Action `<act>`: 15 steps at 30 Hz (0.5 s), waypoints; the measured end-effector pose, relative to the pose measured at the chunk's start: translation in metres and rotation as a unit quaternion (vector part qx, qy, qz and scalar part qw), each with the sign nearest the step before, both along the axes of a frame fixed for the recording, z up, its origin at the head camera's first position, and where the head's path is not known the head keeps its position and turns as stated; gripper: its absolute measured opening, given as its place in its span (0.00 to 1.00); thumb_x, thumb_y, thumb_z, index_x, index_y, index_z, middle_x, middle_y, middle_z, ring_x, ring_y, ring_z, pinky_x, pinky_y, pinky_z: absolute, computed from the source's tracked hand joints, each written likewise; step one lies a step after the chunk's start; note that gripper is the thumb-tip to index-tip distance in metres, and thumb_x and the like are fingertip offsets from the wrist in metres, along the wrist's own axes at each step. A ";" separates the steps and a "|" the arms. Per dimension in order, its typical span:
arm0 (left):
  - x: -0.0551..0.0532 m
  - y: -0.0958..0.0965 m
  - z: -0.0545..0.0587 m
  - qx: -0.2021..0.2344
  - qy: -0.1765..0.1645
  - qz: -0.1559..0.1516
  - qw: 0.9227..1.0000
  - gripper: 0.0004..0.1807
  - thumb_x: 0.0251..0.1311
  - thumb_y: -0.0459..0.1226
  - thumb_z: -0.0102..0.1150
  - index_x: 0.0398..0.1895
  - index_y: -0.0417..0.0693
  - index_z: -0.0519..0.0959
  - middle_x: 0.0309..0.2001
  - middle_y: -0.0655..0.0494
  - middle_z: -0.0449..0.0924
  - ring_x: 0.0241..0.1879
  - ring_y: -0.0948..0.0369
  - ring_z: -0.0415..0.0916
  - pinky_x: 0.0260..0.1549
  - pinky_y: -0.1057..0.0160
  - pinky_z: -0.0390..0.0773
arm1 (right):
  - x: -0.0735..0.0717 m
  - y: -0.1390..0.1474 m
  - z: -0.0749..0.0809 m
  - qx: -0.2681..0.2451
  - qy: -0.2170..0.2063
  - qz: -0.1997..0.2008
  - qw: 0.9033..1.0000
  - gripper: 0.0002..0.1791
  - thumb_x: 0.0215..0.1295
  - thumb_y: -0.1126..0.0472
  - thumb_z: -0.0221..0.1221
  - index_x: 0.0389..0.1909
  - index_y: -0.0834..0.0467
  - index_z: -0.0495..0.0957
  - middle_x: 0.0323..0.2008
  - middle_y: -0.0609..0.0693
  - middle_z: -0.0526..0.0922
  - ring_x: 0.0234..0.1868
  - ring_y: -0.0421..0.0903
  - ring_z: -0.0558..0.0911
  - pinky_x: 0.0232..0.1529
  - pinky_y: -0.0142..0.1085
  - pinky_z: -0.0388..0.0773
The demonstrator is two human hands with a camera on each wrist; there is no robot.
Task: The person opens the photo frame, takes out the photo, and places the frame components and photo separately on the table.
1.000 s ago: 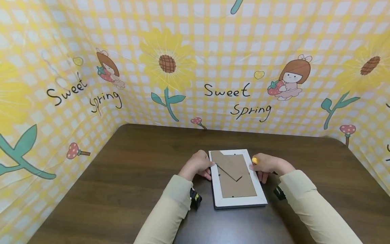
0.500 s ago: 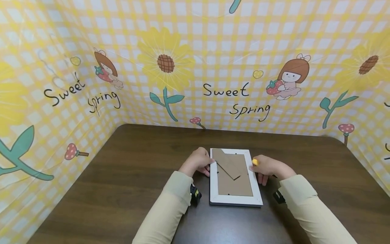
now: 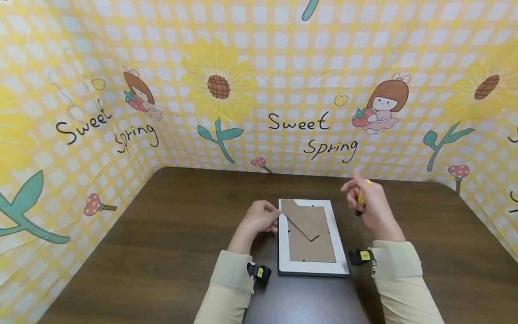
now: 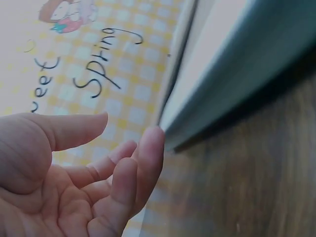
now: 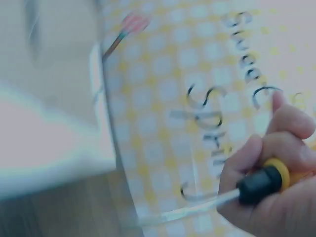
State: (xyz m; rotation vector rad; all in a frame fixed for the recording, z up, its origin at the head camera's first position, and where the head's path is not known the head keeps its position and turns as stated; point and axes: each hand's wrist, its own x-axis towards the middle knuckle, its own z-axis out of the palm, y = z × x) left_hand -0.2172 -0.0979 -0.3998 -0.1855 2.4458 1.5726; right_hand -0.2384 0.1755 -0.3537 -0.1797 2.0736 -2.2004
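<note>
A white picture frame point(image 3: 341, 256) lies back side up on the table, its brown backing board point(image 3: 311, 249) and angled stand leg showing. Several small dark tabs sit around the board's edge. Close by the frame's left edge is my left hand point(image 3: 261, 217); in the left wrist view its thumb and fingers are apart with nothing between them, and one fingertip is at or very near the frame's side. Raised to the right of the frame, my right hand point(image 3: 374, 204) grips a screwdriver point(image 5: 261, 185) by its yellow and black handle, the metal shaft pointing away from the palm.
The dark wooden table point(image 3: 182, 247) extends around the frame. A yellow checked cloth point(image 3: 283, 67) with printed flowers and lettering hangs behind the table and at its sides. Each wrist wears a small black camera point(image 3: 259, 272).
My right hand has left the frame's right edge, lifting up and to the right with the screwdriver. My left hand has loosened at the left edge. The frame shifted slightly left earlier, then stayed.
</note>
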 end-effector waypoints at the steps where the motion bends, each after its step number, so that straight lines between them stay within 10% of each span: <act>1: 0.002 0.000 0.001 0.003 0.003 0.007 1.000 0.14 0.70 0.40 0.57 0.48 0.37 0.76 0.28 0.48 0.78 0.22 0.60 0.80 0.26 0.66 0.80 | 0.002 -0.004 0.000 -0.066 0.000 0.009 0.998 0.33 0.75 0.36 0.42 0.21 0.54 0.78 0.09 0.43 0.71 0.12 0.40 0.63 0.22 0.32 0.62; 7: 0.008 0.003 -0.001 0.032 0.004 0.023 0.999 0.15 0.71 0.40 0.56 0.50 0.37 0.76 0.34 0.46 0.80 0.26 0.60 0.80 0.28 0.66 0.80 | 0.009 -0.030 -0.012 -0.329 -0.033 0.028 0.943 0.44 0.76 0.32 0.28 0.08 0.55 0.68 0.09 0.46 0.65 0.18 0.48 0.51 0.32 0.37 0.62; 15: 0.009 -0.004 -0.009 0.049 -0.013 0.012 0.999 0.15 0.71 0.39 0.55 0.51 0.34 0.75 0.33 0.45 0.80 0.23 0.63 0.80 0.24 0.71 0.78 | 0.008 -0.066 -0.033 -0.457 -0.119 -0.005 0.882 0.33 0.75 0.44 0.31 0.09 0.55 0.55 0.09 0.47 0.56 0.17 0.45 0.49 0.29 0.36 0.63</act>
